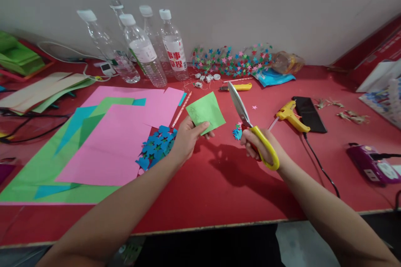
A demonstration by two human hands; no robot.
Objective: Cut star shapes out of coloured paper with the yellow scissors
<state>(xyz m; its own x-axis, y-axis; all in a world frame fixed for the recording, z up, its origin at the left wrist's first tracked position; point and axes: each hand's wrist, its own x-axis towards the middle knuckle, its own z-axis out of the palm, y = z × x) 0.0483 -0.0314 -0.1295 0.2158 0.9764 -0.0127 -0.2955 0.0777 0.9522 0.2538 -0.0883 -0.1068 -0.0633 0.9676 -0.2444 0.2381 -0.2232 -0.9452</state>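
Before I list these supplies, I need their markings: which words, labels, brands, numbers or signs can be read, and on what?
"事事拿捏": in red, on the rightmost upright bottle.
Too small or blurred: print on the other labelled bottle, blue packet and red box.
Faint marks on the green paper in the left hand: unreadable.

The label (176, 56) on the rightmost upright bottle (170, 31) bears large Chinese characters in red, 事事, with what looks like 拿捏 on the line beneath. The whitish label (143, 51) on the bottle (134, 33) to its left, nearer the camera, carries print too small to read, and the lettering on the red box (384, 52) at far right is too blurred.
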